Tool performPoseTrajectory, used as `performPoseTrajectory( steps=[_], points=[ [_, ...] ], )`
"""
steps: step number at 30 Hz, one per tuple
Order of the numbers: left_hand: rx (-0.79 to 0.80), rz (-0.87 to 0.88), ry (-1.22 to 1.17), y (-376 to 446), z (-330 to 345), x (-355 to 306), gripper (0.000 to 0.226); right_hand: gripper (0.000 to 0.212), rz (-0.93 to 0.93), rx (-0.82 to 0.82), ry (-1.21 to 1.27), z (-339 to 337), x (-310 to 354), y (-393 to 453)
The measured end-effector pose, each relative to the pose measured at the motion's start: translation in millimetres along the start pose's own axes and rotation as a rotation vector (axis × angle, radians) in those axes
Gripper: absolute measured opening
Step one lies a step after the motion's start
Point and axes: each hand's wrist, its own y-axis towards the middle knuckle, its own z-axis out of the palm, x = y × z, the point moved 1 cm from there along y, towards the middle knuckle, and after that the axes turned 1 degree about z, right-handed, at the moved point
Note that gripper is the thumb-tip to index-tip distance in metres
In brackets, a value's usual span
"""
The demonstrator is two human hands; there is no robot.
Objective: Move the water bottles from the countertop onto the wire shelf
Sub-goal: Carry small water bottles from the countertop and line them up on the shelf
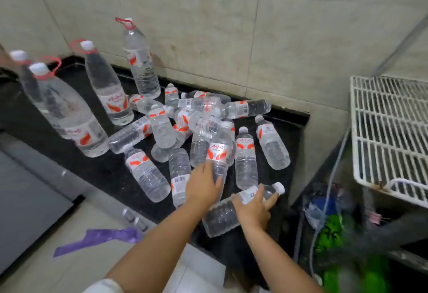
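Several small clear water bottles with red-and-white labels lie and stand in a heap (196,116) on the black countertop (106,167). My left hand (202,185) grips the lower part of an upright small bottle (220,151). My right hand (253,207) grips a bottle lying on its side (222,215) at the counter's front edge, its white cap (278,188) pointing right. Several large bottles with red carry rings stand at the back left, one of them (69,116) tilted in the view. The white wire shelf (389,130) is at the right, with nothing on it.
A tiled wall rises behind the counter. Below the shelf lie a blue-and-clear bag (324,207), green items (333,237) and a hanging cord. A purple strip (97,239) lies on the pale floor. A grey cabinet front (27,200) is at the left.
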Motion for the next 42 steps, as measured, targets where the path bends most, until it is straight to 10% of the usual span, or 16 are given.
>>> performPoseTrajectory(
  steps=[24,31,42],
  points=[
    [-0.071,-0.241,-0.093,45.2,32.4,-3.7,0.093,0.111,0.234,-0.055,0.001,-18.5,1.5,36.8],
    [-0.116,-0.251,-0.251,38.2,25.0,-1.0,0.078,0.086,0.348,-0.093,0.237,-11.7,-6.6,34.9],
    [-0.436,0.036,-0.412,48.3,-69.6,-48.9,0.08,0.086,-0.309,-0.326,0.166,-93.3,109.2,-1.7]
  ],
)
